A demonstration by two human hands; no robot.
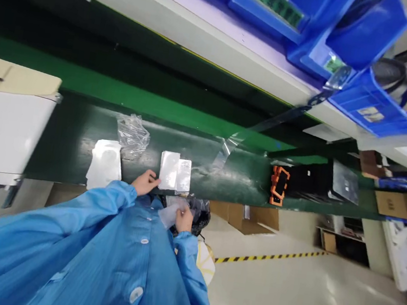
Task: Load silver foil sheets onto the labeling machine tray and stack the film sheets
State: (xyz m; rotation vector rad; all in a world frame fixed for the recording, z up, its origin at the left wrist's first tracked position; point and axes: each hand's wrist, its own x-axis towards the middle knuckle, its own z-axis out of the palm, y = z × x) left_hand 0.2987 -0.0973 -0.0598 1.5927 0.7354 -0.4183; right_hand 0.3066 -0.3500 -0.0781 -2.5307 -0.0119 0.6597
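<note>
My left hand [145, 182] reaching out, fingers loose, tips on glossy white packet [168, 170] at 2 o'clock | right hand [183, 219] curled, pinching crumpled clear bag [171, 214]

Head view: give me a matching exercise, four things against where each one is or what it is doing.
Things:
1. left hand
2. right hand
3. crumpled plastic
4. orange frame

Places or states:
A. farthest right along the green belt
B. holds a clear bag below the belt's near edge
C. touches the white packet
D. lies on the belt next to the white tray

Pairs: 1-C, 2-B, 3-D, 4-A
</note>
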